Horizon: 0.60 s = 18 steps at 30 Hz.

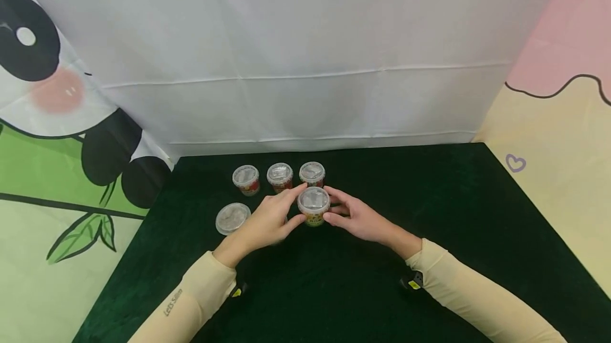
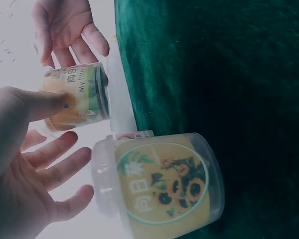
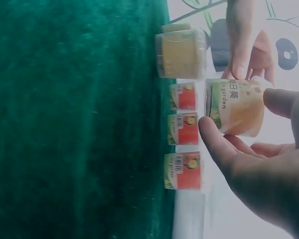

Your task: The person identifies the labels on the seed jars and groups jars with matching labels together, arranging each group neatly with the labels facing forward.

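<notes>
A small clear-lidded plastic cup with a yellow and green label is held between both hands, raised above the dark green cloth. My left hand holds its left side; in the left wrist view the thumb presses on the label. My right hand grips the opposite side, thumb and fingers curved around it in the right wrist view. Beneath the left forearm side stands a yellow-labelled cup with sunflowers, its lid showing in the head view. Another yellow one is mostly hidden by the left hand.
Three red-labelled cups stand in a row farther back: left, middle and right. Green cloth covers the table. A white sheet hangs behind, with printed cartoon cloths at both sides.
</notes>
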Available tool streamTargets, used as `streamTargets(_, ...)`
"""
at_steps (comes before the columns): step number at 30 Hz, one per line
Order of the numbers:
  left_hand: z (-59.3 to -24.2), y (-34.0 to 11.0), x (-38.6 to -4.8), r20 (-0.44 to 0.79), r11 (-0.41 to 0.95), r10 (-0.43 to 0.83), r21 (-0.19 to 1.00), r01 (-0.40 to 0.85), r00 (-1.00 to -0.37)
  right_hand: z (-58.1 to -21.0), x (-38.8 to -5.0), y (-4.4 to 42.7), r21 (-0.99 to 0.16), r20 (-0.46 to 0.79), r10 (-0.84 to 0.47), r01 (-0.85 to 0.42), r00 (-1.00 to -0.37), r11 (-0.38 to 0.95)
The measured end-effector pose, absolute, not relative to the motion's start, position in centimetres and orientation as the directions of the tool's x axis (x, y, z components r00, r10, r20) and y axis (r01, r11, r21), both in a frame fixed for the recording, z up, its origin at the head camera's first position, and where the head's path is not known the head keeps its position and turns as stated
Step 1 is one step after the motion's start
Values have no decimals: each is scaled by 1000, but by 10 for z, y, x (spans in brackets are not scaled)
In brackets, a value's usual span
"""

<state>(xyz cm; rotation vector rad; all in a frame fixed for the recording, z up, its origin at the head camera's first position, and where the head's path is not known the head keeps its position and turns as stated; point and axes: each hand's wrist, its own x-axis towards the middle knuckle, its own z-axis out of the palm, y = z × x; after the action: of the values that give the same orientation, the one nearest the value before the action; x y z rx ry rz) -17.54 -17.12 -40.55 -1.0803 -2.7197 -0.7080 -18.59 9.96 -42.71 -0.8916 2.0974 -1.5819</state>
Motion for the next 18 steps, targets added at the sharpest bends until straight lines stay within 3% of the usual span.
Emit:
streamTargets(10,-410,-168,-174,213,731,609,224,645,-764,-441,-187,93,-926,83,-689,-312,-720,213)
streamTargets(18,-414,-172,-170,129,748,611,227,623,-781,-442,-181,92,-943,-6,-715,-235,-699,238)
